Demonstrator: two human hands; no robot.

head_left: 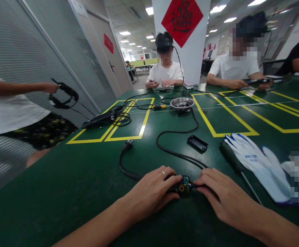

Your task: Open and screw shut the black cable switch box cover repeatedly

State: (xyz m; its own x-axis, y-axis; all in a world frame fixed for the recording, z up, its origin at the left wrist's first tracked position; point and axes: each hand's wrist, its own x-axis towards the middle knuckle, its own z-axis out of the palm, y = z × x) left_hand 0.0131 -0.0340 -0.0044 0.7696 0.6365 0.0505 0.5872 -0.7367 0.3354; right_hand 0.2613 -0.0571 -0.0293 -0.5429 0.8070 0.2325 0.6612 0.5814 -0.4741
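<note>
An opened power adapter [185, 184] lies on the green table in front of me, its circuit board showing. My left hand [162, 185] is closed around the adapter's left end, a ring on one finger. At its right end, my right hand [213, 188] pinches the black cable [194, 185] where it meets the board. A cord ending in a two-pin plug [127, 145] comes out on the left from under my left hand. Beyond my hands lies a black plastic casing half [197, 143], its hollow side up.
A metal bowl [182, 104] with small dark pieces stands further back, near a yellow-handled screwdriver [159, 107]. On the right lie white gloves [258, 164] and a long screwdriver [230, 156]. Coiled black cables [121, 118] sit at left. Several people are around the table.
</note>
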